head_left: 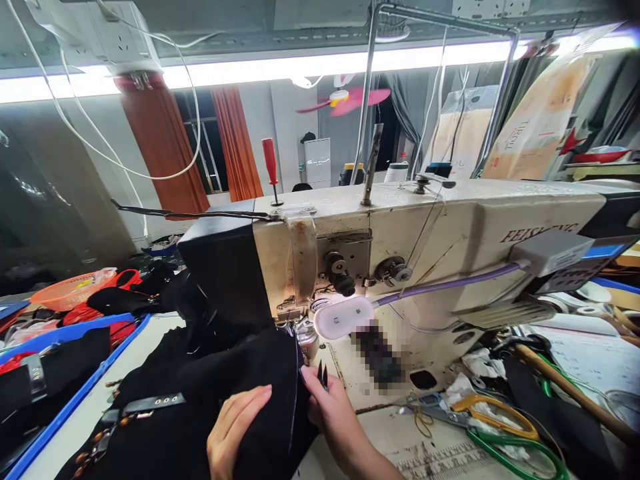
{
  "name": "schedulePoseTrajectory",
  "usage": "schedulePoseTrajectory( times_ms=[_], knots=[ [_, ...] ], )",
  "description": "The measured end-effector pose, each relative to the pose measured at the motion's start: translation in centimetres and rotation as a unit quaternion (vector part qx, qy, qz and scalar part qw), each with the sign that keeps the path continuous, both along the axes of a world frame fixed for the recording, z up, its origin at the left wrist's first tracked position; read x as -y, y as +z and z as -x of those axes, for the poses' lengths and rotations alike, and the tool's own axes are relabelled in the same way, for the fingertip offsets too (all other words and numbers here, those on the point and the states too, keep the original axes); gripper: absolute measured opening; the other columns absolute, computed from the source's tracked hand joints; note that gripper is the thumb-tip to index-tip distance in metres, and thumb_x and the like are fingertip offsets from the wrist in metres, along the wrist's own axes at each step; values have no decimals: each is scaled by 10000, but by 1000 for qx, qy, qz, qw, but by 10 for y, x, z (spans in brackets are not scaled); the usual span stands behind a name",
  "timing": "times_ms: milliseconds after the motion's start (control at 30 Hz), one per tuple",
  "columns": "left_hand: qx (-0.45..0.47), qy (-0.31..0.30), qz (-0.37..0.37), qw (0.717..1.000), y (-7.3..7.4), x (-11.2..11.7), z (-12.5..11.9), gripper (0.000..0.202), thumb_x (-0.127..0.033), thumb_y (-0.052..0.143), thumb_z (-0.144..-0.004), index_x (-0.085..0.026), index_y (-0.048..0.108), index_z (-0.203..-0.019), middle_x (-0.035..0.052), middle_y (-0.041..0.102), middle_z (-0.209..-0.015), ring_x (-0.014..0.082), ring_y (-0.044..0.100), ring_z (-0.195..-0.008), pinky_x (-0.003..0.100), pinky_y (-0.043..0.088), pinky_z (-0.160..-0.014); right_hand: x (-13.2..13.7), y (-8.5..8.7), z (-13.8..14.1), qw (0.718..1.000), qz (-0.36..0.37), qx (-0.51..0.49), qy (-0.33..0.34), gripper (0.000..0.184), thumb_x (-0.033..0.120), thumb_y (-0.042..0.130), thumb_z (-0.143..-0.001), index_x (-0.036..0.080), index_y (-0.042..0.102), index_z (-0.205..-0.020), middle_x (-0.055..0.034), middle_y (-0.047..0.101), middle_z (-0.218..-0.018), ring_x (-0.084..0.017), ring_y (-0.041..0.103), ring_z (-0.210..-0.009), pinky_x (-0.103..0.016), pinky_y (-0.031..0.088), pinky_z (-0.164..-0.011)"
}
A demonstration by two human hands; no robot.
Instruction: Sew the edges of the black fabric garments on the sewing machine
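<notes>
A cream industrial sewing machine (450, 227) stands across the table. Black fabric (225, 373) with a studded strap lies under its needle end. My left hand (235, 430) rests on the fabric, fingers curled over its fold. My right hand (327, 407) is just right of the fabric edge, fingers closed round small black thread snips (323, 375) whose tips point up near the presser foot (300, 330).
A blue tray (75, 393) with black pieces sits at left, an orange basket (70, 290) behind it. Scissors with yellow and green handles (495, 427) lie at right beside a wooden stick (575, 393). A red screwdriver (271, 167) stands on the machine top.
</notes>
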State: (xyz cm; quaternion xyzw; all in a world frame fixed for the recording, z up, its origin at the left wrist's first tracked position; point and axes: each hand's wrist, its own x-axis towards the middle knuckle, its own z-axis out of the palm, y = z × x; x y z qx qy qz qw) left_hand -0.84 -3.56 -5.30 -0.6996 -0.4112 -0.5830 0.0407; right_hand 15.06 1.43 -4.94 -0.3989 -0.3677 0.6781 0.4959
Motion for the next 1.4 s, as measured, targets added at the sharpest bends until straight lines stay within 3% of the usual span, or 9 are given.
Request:
schedulePoseTrajectory(
  times_ms=[100,200,333,500,633,1033,1167,1333,1400],
  knots=[
    [-5,8,-10,1000,7,-3,0,299,-261,396,-997,-179,668,-1088,102,692,-1020,224,636,-955,338,532,-762,-3,3,-2,996,32,-13,77,555,665,770,-585,206,468,-668,137,257,-471,-33,169,-395,-197,119,-401],
    [-20,5,-15,1000,12,-6,4,282,-263,400,-994,-176,666,-1029,106,694,-1017,219,628,-929,337,520,-737,-7,8,-3,990,46,-7,133,530,580,829,-554,196,473,-632,129,288,-466,-28,169,-393,-212,95,-401],
    [-81,-19,-23,996,19,-9,10,304,-294,382,-1003,-175,660,-967,118,698,-1078,207,613,-913,350,491,-763,-10,16,0,988,55,13,142,500,487,861,-540,183,464,-544,117,322,-433,-21,175,-380,-222,55,-403],
    [-207,-51,-10,977,30,-15,16,416,-341,303,-1020,-190,623,-801,90,692,-1166,234,576,-1125,379,419,-918,-5,18,8,993,49,-1,108,462,527,850,-507,142,593,-514,44,505,-455,-74,402,-435,-199,268,-441],
    [-293,-82,22,952,36,-24,18,435,-251,277,-1024,-207,612,-751,39,669,-1224,190,507,-1273,364,366,-1040,-1,18,11,996,20,-21,86,476,566,845,-484,131,654,-512,13,566,-474,-105,455,-477,-217,317,-462],
    [-374,-116,10,920,51,-33,27,341,-204,323,-1013,-195,593,-804,37,635,-1280,141,494,-1287,296,353,-1087,-4,18,13,993,-35,-38,110,479,596,819,-543,131,705,-548,-12,614,-540,-156,535,-579,-268,452,-563],
    [-413,-126,-49,901,55,-41,24,357,-215,305,-1021,-180,576,-791,52,664,-1232,142,496,-1281,283,363,-1059,-7,17,11,991,-46,-13,122,465,569,835,-533,125,696,-523,-13,593,-514,-141,501,-556,-257,443,-529],
    [-347,-100,-141,922,58,-49,15,407,-198,337,-1003,-193,538,-649,-2,721,-1103,110,589,-1151,239,395,-1008,-8,19,10,992,-47,35,116,470,577,829,-533,126,699,-519,-6,555,-447,-157,517,-536,-276,469,-528],
    [-365,-95,-141,915,60,-49,14,418,-216,338,-1005,-200,543,-640,-10,717,-1111,116,602,-1132,239,425,-973,-7,20,9,993,-42,57,95,472,586,838,-502,135,701,-518,-4,550,-430,-174,536,-546,-291,485,-545]
  ],
)
